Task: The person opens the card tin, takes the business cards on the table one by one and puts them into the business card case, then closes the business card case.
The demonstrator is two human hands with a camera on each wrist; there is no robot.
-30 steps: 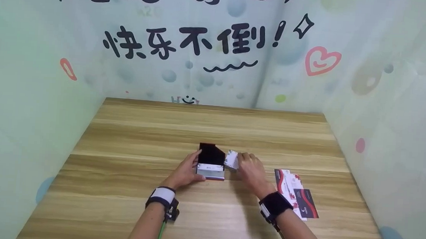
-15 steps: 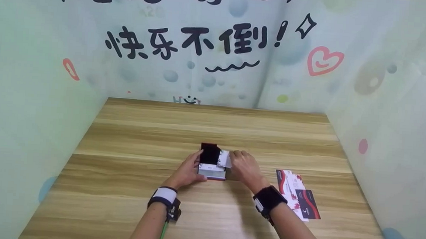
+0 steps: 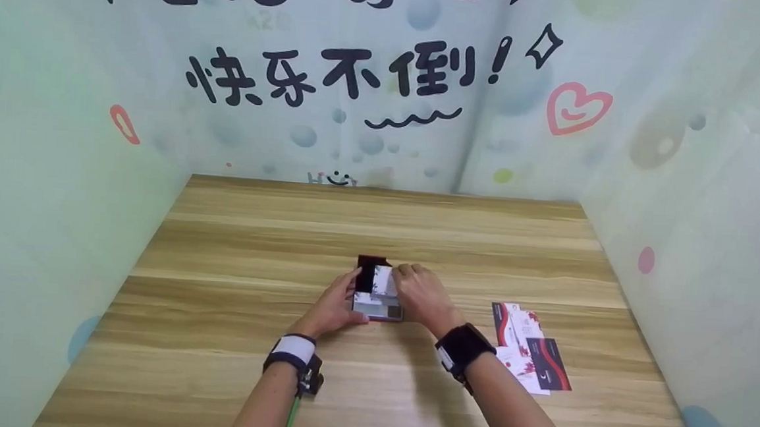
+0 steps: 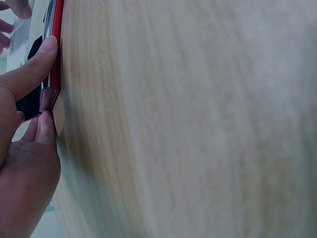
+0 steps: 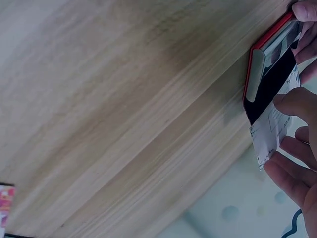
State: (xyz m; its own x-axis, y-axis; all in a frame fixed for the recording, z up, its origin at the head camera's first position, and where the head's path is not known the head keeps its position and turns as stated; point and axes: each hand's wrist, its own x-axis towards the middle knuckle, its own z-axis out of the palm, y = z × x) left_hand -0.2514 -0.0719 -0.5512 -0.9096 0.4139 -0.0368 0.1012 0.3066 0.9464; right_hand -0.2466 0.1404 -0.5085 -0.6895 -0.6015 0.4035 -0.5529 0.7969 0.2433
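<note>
A business card case (image 3: 364, 277) lies open on the table, its inside black and its outer edge (image 4: 57, 25) red. My left hand (image 3: 332, 307) grips its left side, thumb at the near edge and fingers behind. In my right hand (image 3: 426, 297) is a small stack of white business cards (image 3: 382, 281), pinched between thumb and fingers. The stack overlaps the black inside of the case in the head view. In the right wrist view the cards (image 5: 270, 131) have a printed pattern along their edges. A white strip (image 3: 363, 298) shows across the case's middle, above its silvery near part.
Several loose cards (image 3: 547, 364), some dark grey with red and some white with red, lie overlapping at the right near my right forearm. Printed fabric walls (image 3: 685, 192) stand at the back and both sides of the wooden table (image 3: 253, 232).
My right hand has moved left with the cards, from beside the case to over its black inside. My left hand and the case have stayed in place.
</note>
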